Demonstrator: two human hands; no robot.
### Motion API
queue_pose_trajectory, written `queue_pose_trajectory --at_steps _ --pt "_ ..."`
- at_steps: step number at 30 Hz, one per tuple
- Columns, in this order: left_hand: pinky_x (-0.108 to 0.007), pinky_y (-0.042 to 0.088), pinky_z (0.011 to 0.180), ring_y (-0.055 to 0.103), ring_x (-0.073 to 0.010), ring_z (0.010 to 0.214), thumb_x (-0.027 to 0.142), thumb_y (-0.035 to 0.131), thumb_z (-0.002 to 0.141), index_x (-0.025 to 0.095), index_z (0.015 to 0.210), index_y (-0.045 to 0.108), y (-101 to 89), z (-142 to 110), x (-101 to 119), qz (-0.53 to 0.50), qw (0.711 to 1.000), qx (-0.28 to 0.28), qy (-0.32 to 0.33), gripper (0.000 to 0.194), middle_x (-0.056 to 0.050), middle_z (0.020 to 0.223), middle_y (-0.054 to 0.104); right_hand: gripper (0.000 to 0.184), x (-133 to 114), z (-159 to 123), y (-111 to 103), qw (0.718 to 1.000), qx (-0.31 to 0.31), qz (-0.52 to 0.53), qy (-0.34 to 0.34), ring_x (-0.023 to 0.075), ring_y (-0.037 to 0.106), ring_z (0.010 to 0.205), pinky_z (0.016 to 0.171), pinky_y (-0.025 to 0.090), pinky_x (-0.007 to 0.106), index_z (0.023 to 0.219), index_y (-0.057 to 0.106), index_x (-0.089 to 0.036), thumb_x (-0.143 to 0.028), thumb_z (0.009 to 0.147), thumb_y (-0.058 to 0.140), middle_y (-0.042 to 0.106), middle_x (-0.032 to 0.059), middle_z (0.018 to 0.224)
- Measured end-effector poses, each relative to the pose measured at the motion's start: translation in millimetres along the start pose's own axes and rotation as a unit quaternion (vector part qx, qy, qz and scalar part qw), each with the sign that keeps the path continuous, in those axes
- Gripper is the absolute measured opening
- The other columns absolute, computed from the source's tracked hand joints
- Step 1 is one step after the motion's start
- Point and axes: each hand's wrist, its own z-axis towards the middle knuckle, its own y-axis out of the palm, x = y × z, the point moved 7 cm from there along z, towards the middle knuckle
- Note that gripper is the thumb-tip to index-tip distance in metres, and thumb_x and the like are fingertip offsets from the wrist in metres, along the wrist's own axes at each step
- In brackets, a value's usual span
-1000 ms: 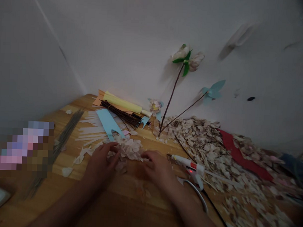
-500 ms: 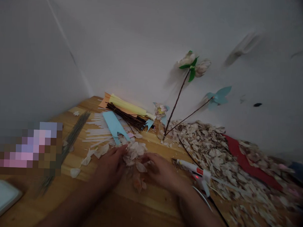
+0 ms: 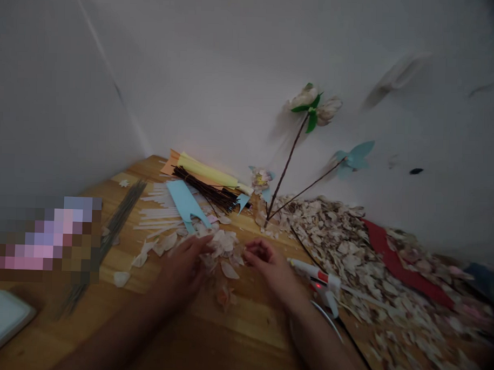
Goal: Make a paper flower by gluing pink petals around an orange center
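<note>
Head view shows petals (image 3: pixel 224 242) heaped on the worktop (image 3: pixel 245 339) between the left hand (image 3: pixel 189 265), its grip loosely spread, and the right hand (image 3: pixel 269 264), whose pinch I cannot tell, so handling petals lightly by their edges should best avoid creases.

Both forearms (image 3: pixel 132 321) slant inward; the left hand (image 3: pixel 185 265) arches with bent fingers (image 3: pixel 200 241), while the right hand (image 3: pixel 271 266) curls opposite, its thumb (image 3: pixel 254 258) near the forefinger (image 3: pixel 256 243).

No lettering seems legible here.
</note>
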Motion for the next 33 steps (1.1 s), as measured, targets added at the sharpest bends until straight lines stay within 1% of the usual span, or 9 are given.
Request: queue_pose_trajectory --at_steps 2,4,8,12,16,22,25,28,33 --pt "-0.042 0.042 0.097 0.05 -0.0238 0.116 0.007 0.044 0.078 0.018 0.128 0.041 8.2 -2.8 2.9 -0.003 0.999 -0.046 0.021 0.052 -0.009 0.115 0.064 0.013 -7.1 8.1 8.0 0.999 0.0 -0.049 -0.022 0.0175 0.061 0.075 0.07 0.049 0.033 0.088 0.051 -0.02 -0.022 0.075 0.051 0.062 0.0036 0.08" --pt "-0.044 0.042 0.098 0.047 -0.0264 0.12 0.012 0.046 0.08 0.018 0.129 0.043 13.6 -4.6 2.4 0.018 0.997 -0.068 0.026 0.049 -0.011 0.121 0.06 0.023 -12.4 15.3 16.4 0.993 -0.006 -0.105 -0.048 0.0188 0.059 0.084 0.077 0.045 0.035 0.092 0.054 -0.02 -0.012 0.07 0.053 0.064 0.0046 0.089" --pt "-0.045 0.044 0.096 0.049 -0.0277 0.119 0.013 0.046 0.082 0.019 0.127 0.047 12.3 -2.3 -5.3 0.063 0.997 -0.04 0.009 0.045 -0.012 0.122 0.06 0.043 -16.4 25.2 28.5 0.975 -0.02 -0.204 -0.082 0.0215 0.051 0.101 0.089 0.037 0.036 0.101 0.057 -0.021 0.001 0.064 0.051 0.062 0.0063 0.103" --pt "-0.048 0.044 0.095 0.053 -0.0281 0.112 0.007 0.044 0.078 0.014 0.122 0.05 7.2 1.2 -11.9 0.084 0.996 -0.012 -0.008 0.046 -0.015 0.117 0.061 0.04 -15.8 29.6 31.7 0.962 -0.018 -0.262 -0.073 0.0239 0.051 0.101 0.085 0.038 0.035 0.104 0.056 -0.017 0.0 0.069 0.048 0.063 0.0103 0.103" --pt "-0.05 0.037 0.1 0.051 -0.0281 0.113 0.002 0.043 0.073 0.009 0.125 0.045 2.4 1.6 -14.4 0.08 0.997 0.013 -0.018 0.053 -0.015 0.115 0.062 0.033 -13.5 29.9 28.5 0.96 -0.007 -0.275 -0.052 0.0222 0.057 0.09 0.077 0.04 0.032 0.1 0.057 -0.017 -0.002 0.072 0.049 0.067 0.0083 0.093" --pt "-0.045 0.044 0.094 0.053 -0.026 0.108 0.001 0.04 0.072 0.009 0.124 0.044 -0.3 1.0 -14.6 0.052 0.997 0.046 -0.028 0.053 -0.013 0.111 0.063 0.028 -5.3 30.0 17.3 0.968 0.01 -0.248 -0.025 0.0181 0.062 0.081 0.07 0.043 0.027 0.096 0.056 -0.019 -0.005 0.073 0.054 0.069 0.003 0.086" --pt "-0.046 0.044 0.092 0.054 -0.0266 0.107 0.005 0.042 0.074 0.01 0.122 0.044 -0.3 1.1 -13.9 0.039 0.997 0.059 -0.028 0.049 -0.013 0.11 0.063 0.026 -4.0 30.1 17.7 0.97 0.009 -0.239 -0.031 0.0189 0.061 0.086 0.073 0.043 0.028 0.097 0.056 -0.019 -0.008 0.073 0.057 0.069 0.0044 0.091" --pt "-0.046 0.045 0.09 0.055 -0.026 0.105 0.007 0.042 0.074 0.012 0.121 0.044 -0.5 0.8 -12.5 0.03 0.997 0.066 -0.022 0.046 -0.012 0.109 0.064 0.035 -6.6 30.6 24.8 0.969 -0.004 -0.241 -0.053 0.021 0.056 0.096 0.079 0.041 0.03 0.098 0.057 -0.021 -0.005 0.068 0.06 0.067 0.0037 0.097" --pt "-0.044 0.046 0.088 0.057 -0.024 0.103 0.007 0.041 0.075 0.014 0.119 0.044 -1.7 -1.0 -12.2 0.019 0.997 0.076 -0.016 0.045 -0.011 0.108 0.064 0.038 -8.0 35.8 31.8 0.971 -0.006 -0.233 -0.053 0.0234 0.057 0.094 0.078 0.041 0.034 0.096 0.058 -0.02 0.002 0.066 0.053 0.068 0.0041 0.084"
